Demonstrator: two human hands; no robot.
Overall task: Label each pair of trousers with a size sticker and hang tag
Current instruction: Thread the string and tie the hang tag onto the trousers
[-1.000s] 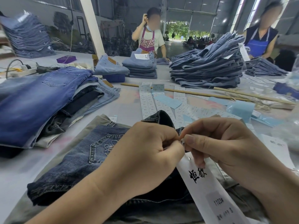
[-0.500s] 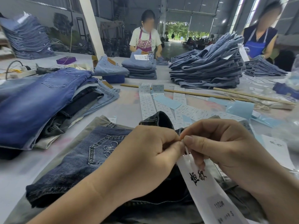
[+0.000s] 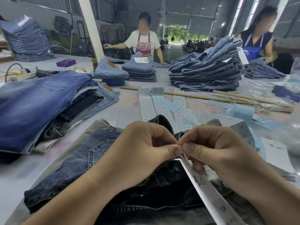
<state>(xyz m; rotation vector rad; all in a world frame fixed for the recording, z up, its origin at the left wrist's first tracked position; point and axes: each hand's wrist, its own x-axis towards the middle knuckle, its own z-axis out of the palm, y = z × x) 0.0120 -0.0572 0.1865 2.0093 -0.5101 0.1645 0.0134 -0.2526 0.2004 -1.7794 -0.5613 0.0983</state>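
Note:
A pair of dark blue jeans (image 3: 78,169) lies in front of me on the table, back pocket up. My left hand (image 3: 139,153) and my right hand (image 3: 217,153) meet thumb to thumb just above its waistband, each pinching something small at the top of a long white hang tag (image 3: 209,195). The tag slants down to the lower right, printed side up. What sits between the fingertips is too small to make out. Strips of white size stickers (image 3: 146,104) lie on the table beyond my hands.
A pile of mixed jeans (image 3: 40,101) lies at the left. Tall stacks of folded jeans (image 3: 206,70) stand at the back, with two people behind them. Wooden sticks (image 3: 194,95), blue paper pieces (image 3: 240,111) and more tags (image 3: 276,153) lie at the right.
My hands have stayed together at the waistband, and the tag has tilted more edge-on. The person at the back has stretched an arm out to the left.

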